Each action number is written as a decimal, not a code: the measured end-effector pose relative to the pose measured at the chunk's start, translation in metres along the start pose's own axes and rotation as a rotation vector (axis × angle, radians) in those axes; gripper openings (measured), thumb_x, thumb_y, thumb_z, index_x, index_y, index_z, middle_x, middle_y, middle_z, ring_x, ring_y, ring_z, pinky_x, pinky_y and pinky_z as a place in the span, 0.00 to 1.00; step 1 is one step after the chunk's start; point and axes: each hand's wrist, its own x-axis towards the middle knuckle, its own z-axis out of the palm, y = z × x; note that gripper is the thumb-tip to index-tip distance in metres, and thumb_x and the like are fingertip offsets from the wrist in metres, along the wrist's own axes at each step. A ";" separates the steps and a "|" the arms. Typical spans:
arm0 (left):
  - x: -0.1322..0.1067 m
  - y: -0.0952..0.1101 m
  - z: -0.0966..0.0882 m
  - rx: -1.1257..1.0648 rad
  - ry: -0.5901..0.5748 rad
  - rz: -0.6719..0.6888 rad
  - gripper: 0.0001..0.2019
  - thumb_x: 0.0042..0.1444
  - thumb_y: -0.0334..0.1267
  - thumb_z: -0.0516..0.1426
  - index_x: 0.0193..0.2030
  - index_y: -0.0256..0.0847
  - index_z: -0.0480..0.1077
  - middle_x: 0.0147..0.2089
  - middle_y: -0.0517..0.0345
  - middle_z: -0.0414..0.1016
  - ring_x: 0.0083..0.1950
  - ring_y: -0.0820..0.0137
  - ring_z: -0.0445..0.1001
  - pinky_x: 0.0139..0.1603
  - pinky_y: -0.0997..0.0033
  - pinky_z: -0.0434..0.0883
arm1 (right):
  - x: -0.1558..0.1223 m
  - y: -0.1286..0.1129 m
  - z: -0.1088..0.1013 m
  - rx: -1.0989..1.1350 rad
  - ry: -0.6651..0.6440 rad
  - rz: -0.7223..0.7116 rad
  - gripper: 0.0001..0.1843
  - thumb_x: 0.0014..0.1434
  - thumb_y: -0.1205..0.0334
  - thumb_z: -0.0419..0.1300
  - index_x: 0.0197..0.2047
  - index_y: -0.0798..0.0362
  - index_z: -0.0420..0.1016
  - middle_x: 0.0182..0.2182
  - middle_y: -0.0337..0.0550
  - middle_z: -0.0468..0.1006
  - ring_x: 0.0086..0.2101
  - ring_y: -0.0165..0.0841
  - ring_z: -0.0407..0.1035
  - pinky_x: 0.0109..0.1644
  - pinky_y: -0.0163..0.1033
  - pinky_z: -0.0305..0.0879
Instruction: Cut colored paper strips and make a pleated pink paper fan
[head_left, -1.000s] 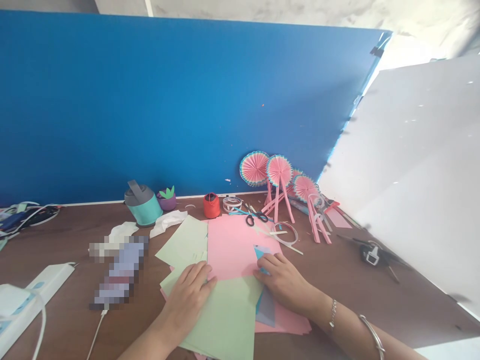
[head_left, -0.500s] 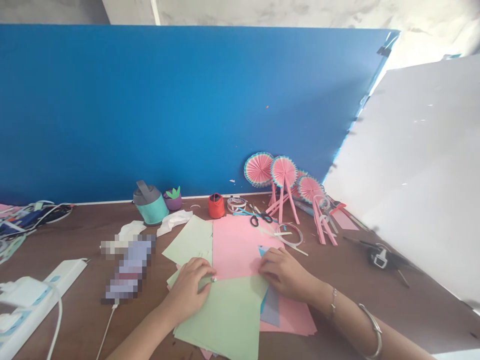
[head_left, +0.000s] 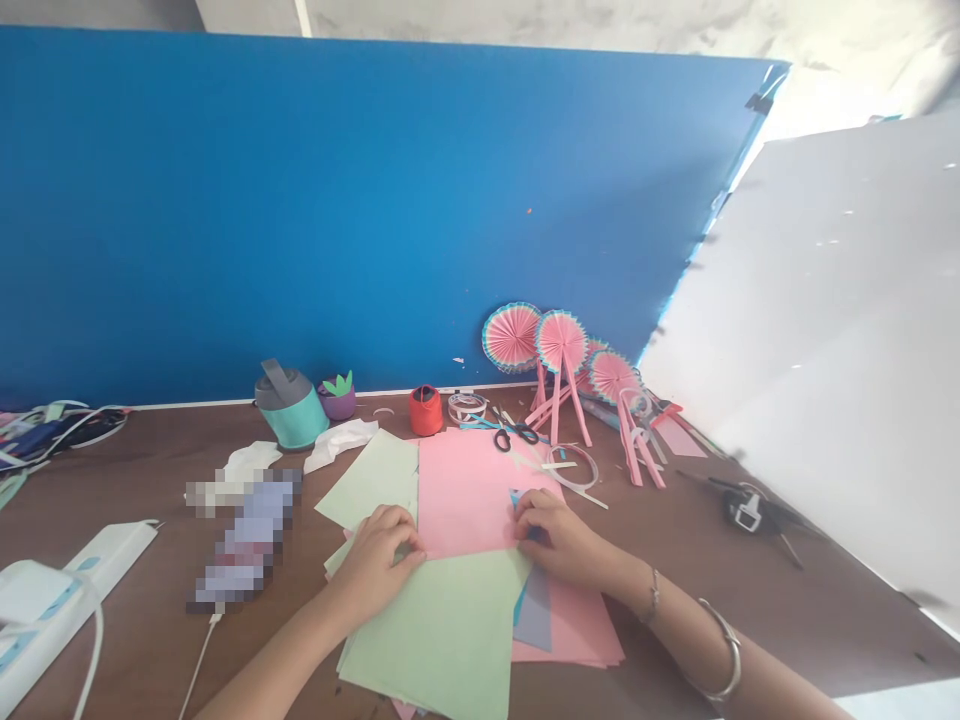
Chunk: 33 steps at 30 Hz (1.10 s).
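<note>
A stack of paper sheets lies on the brown table: a pink sheet (head_left: pixel 465 490) in the middle, a light green sheet (head_left: pixel 442 630) over its near part and another green sheet (head_left: pixel 375 480) to the left. My left hand (head_left: pixel 379 560) rests with curled fingers on the upper left corner of the near green sheet. My right hand (head_left: pixel 555 535) has its fingers bent on the pink sheet's right edge, over a small blue paper piece (head_left: pixel 517 497). A grey-blue sheet (head_left: pixel 534 615) sticks out under my right wrist.
Black scissors (head_left: pixel 514 434), a red thread spool (head_left: pixel 425 410), tape rolls (head_left: pixel 466 405) and pink paper fans (head_left: pixel 559 345) stand behind the sheets. A teal container (head_left: pixel 289 408) and crumpled tissue (head_left: pixel 337 440) lie at the left. A blue board (head_left: pixel 337 200) and a white board (head_left: pixel 840 320) wall the table.
My left hand has gone from lying flat on the green sheet to curled fingers at its corner. My right hand has shifted slightly up the pink sheet's edge. The view has wobbled.
</note>
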 end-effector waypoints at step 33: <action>0.004 0.022 0.002 0.767 -0.030 0.465 0.10 0.52 0.23 0.50 0.28 0.40 0.67 0.31 0.55 0.68 0.36 0.64 0.66 0.44 0.60 0.62 | -0.001 -0.020 0.009 -0.804 0.008 -0.366 0.12 0.55 0.77 0.53 0.23 0.55 0.65 0.25 0.44 0.67 0.30 0.34 0.56 0.33 0.41 0.45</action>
